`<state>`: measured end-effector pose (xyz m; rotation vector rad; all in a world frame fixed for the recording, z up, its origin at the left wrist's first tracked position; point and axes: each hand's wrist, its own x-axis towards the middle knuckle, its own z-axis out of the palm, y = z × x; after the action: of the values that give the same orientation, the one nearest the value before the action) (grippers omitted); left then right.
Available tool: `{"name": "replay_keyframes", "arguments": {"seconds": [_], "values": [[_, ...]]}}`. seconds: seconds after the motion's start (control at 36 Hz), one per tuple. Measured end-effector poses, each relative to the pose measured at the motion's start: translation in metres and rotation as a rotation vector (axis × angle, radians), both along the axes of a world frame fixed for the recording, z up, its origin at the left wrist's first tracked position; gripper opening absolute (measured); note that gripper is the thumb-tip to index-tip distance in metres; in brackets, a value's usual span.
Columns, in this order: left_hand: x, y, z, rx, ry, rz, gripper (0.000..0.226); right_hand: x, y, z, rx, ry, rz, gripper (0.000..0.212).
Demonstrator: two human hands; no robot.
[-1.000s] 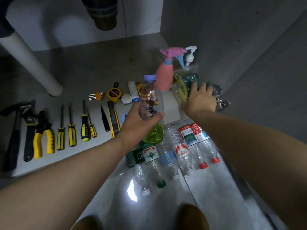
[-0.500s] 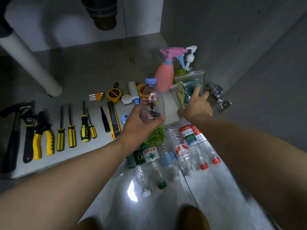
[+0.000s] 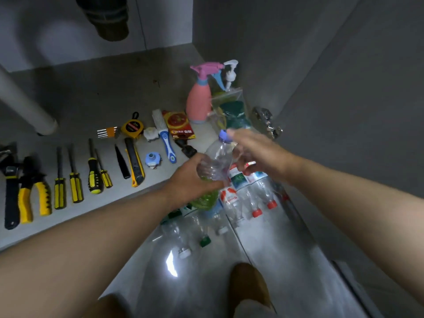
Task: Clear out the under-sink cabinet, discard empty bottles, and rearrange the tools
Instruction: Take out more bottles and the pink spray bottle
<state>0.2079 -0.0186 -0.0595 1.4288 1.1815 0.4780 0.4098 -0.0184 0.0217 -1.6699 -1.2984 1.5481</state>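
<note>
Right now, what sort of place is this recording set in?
Probably the inside of an under-sink cabinet: a drain fitting hangs from above, a white pipe comes down to the cabinet floor, and a pink spray bottle stands near a row of hand tools.

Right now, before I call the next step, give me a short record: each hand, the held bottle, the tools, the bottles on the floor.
left hand: grips the purple-capped bottle around its middle
right hand: at the purple cap; grip too blurred to tell
contents: some green liquid at the bottom
tools: in a row on the cabinet floor
floor bottles: lying side by side, caps toward the person
spray bottle: pink, upright, behind
</note>
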Motion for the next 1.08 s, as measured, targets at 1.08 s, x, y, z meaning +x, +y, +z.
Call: {"name": "replay_keyframes", "arguments": {"seconds": [1.08], "values": [[0.044, -0.001, -0.003, 0.153, 0.174, -0.101, 0.012, 0.064, -0.049, -0.030, 0.021, -1.218, 0.291, 0.046]]}}
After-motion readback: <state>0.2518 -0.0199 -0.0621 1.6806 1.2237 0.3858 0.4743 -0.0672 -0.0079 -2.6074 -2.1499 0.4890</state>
